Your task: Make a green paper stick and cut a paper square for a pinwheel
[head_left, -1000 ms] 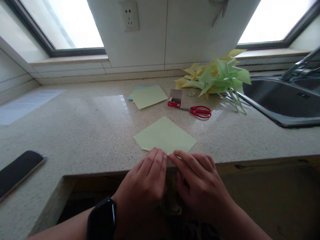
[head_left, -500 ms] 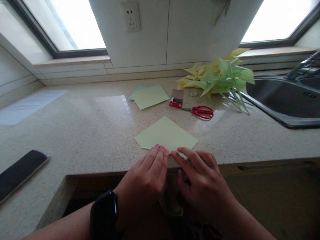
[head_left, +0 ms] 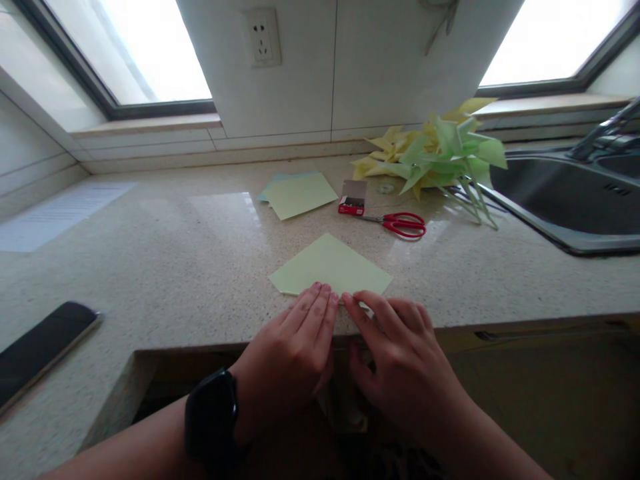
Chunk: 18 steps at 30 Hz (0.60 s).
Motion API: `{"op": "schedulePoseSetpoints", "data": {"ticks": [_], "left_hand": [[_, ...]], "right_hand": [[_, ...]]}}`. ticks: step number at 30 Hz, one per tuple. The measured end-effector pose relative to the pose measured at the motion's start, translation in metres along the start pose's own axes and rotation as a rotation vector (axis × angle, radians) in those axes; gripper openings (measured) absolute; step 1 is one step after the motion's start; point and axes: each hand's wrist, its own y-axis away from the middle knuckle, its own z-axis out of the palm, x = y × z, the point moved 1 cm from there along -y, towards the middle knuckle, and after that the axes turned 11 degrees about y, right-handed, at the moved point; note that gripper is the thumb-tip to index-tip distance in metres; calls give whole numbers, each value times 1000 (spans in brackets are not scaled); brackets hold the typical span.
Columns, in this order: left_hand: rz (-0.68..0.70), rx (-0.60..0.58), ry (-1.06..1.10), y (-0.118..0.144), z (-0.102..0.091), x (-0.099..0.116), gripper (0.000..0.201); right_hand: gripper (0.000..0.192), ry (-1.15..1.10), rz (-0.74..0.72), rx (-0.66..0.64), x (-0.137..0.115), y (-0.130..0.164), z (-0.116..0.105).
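Green paper [head_left: 327, 260] under both hands at the counter's front edge

Nearest the viewer, a black watch [head_left: 211, 413] circles the left wrist. Past it, the left hand [head_left: 295, 350] lays its fingers straight and side by side on the paper's near edge, gripping nothing visible; its thumb is mostly out of sight. The right hand [head_left: 397, 347] bends its fingers loosely, with the index fingertip on that same edge and the thumb apart, below the counter [head_left: 190, 260]. The paper lies flat, one corner pointing away; its near edge seems folded, though the fingers cover much of it.

A dark phone [head_left: 45, 350] lies well to the left. Beyond the paper are red-handled scissors [head_left: 388, 220], their tip by a small open red box [head_left: 351, 208]. Left of the box, a pale yellow-green sheet [head_left: 303, 195] overlaps a blue one. Farther right, yellow and green pinwheels [head_left: 453, 143] are heaped beside a steel sink [head_left: 545, 193]. At the back, an outlet [head_left: 262, 39] sits on the wall between two bright windows.
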Motion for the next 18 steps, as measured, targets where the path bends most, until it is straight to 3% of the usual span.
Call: {"op": "schedulePoseSetpoints", "data": {"ticks": [13, 18], "left_hand": [[-33, -23, 45, 2, -4, -3, 50], [-141, -3, 53, 5, -13, -4, 48]], "right_hand": [[48, 26, 38, 37, -21, 5, 4], [48, 52, 45, 47, -20, 4, 4]]}}
